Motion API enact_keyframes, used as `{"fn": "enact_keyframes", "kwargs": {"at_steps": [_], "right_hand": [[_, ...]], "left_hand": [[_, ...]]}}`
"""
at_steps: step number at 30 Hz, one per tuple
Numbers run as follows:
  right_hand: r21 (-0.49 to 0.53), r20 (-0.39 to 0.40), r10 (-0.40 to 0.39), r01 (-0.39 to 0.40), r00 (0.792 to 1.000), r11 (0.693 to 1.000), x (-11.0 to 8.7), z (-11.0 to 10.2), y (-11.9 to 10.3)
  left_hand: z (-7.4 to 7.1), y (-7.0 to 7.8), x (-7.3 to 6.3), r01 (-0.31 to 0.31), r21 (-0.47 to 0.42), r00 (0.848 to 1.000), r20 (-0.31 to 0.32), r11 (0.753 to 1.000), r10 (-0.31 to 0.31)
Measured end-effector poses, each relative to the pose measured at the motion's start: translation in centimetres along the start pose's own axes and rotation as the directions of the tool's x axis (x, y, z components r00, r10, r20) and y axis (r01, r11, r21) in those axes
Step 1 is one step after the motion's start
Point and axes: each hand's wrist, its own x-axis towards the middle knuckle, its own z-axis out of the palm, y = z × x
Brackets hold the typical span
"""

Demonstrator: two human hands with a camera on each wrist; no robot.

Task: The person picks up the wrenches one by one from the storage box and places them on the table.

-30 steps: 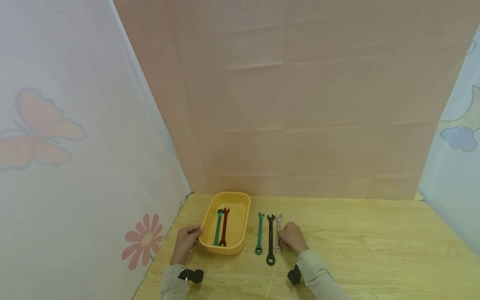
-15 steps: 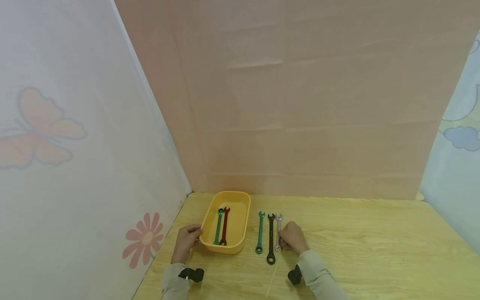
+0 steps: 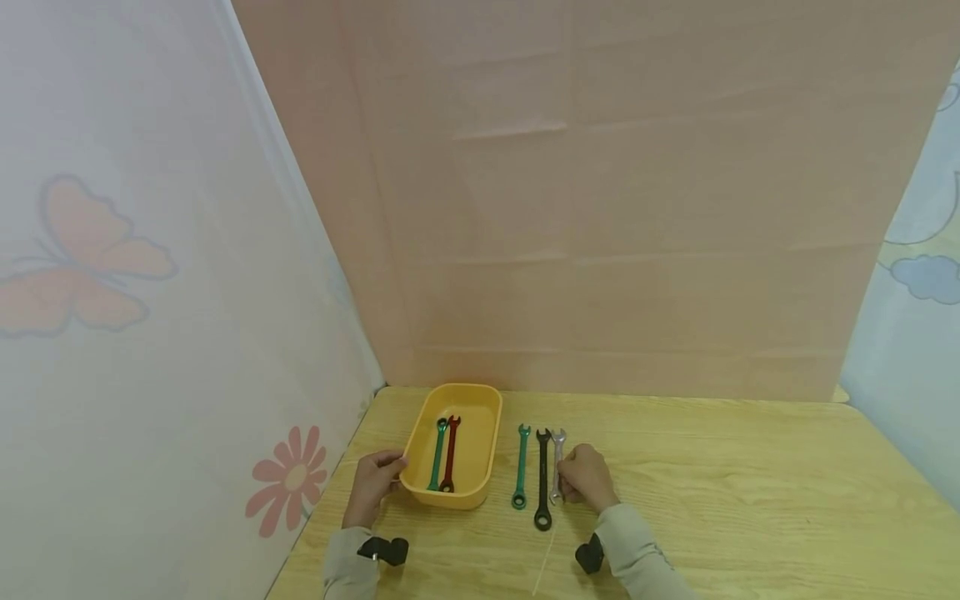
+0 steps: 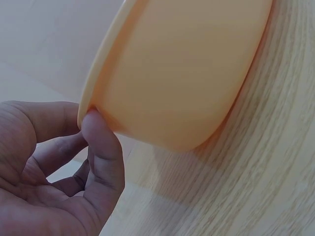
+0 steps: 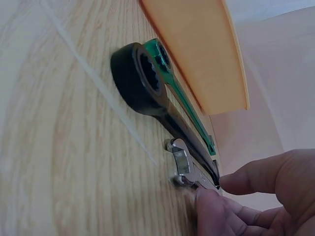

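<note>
My left hand (image 3: 371, 485) pinches the rim of a yellow plastic bin (image 3: 491, 442) at its near left corner; the left wrist view shows thumb and forefinger (image 4: 101, 140) on that edge. Inside the bin lie a green wrench (image 3: 437, 458) and a red wrench (image 3: 450, 454), side by side. To the right of it my right hand (image 3: 588, 477) pinches a silver open-ended wrench (image 3: 557, 457) by its shaft, low at the table. Just left of that wrench lies a longer black ratcheting wrench (image 3: 543, 479), then another green wrench (image 3: 521, 467), roughly parallel.
The wooden table (image 3: 720, 483) extends to the right of the hands. A pale line (image 3: 543, 562) runs along the tabletop near the front. Behind stands a pinkish-beige hanging sheet (image 3: 600, 250), and a white patterned sheet (image 3: 187, 250) borders the left side.
</note>
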Motion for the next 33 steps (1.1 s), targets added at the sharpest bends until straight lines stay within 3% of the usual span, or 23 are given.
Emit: {"fn": "enact_keyframes", "kwargs": {"at_steps": [9,13,20,33], "right_hand": [[-0.052,-0.056,-0.083,0.080,0.995,0.995,0.2,-0.2,-0.2],[-0.044,-0.059,-0.089,0.086,0.994,0.995,0.1,-0.3,-0.4],[-0.031,-0.069,-0.118,0.116,0.991,0.993,0.0,-0.2,-0.7],[-0.038,-0.090,-0.118,0.115,0.989,0.993,0.2,-0.3,-2.0]], "left_hand": [[-0.2,0.2,-0.1,0.009,-0.012,1.000,0.018,1.000,-0.009],[-0.1,1.4,-0.8,0.015,-0.007,0.999,0.039,1.000,-0.014],[-0.1,0.1,-0.3,0.013,-0.001,1.000,0.002,1.000,-0.013],[-0.1,-0.2,0.1,0.014,0.005,1.000,0.002,1.000,-0.014]]}}
